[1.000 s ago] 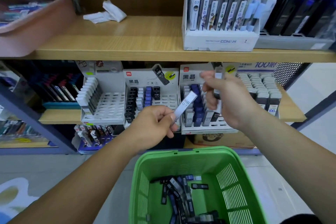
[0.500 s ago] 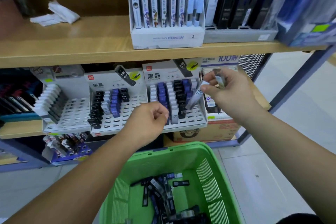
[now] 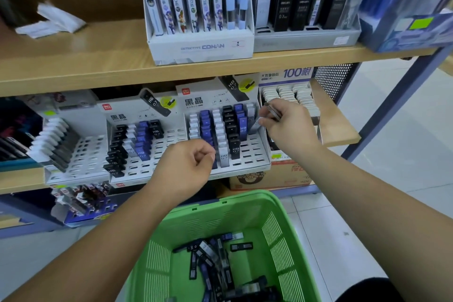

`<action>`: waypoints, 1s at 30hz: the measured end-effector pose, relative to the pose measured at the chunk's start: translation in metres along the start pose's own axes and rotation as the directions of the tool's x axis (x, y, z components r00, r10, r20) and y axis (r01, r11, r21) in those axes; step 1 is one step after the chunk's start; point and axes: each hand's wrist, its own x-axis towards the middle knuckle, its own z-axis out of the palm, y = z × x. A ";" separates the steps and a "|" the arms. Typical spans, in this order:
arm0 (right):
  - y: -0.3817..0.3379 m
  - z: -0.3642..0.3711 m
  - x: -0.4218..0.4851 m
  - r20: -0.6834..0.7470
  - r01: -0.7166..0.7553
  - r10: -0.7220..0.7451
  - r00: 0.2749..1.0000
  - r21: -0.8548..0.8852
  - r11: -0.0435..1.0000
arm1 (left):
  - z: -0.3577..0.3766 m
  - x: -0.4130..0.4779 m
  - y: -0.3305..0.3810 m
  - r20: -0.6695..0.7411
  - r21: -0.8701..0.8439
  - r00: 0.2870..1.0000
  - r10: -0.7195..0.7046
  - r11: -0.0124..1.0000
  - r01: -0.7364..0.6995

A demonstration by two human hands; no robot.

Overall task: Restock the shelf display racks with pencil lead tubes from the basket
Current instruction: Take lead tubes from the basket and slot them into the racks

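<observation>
My right hand (image 3: 288,127) pinches a white pencil lead tube (image 3: 255,122) at the rightmost column of the right display rack (image 3: 255,152), and holds a second, greyish tube (image 3: 272,111) higher in its fingers. That rack holds white, blue and black tubes. My left hand (image 3: 187,167) hovers with curled fingers in front of the rack's lower edge and holds nothing. A middle rack (image 3: 169,152) stands to the left, partly filled. Below, the green basket (image 3: 247,203) holds several loose tubes (image 3: 213,257).
A third rack (image 3: 83,154) with white-capped tubes stands at the left. A box of white tubes (image 3: 291,95) sits behind my right hand. The wooden shelf above (image 3: 98,61) carries a pen display (image 3: 201,46) and a grey tray of black boxes (image 3: 306,37). A blue shelf post (image 3: 392,105) rises at the right.
The white tube passed from my left hand to my right, which moved it down to the right rack's last column. My left hand now is curled and empty.
</observation>
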 end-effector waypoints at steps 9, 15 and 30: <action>0.003 0.009 0.011 0.026 0.113 -0.111 0.994 -0.187 0.976 | -0.003 -0.001 -0.001 0.009 -0.016 1.000 0.007 1.000 -0.007; 0.003 0.013 0.017 0.045 0.192 -0.187 0.981 -0.324 0.926 | -0.005 0.000 -0.004 0.026 -0.029 1.000 -0.004 1.000 0.004; -0.083 0.010 -0.028 0.473 -0.506 0.234 0.850 0.604 0.616 | -0.022 -0.025 0.029 0.057 -0.343 0.995 -0.082 0.934 0.097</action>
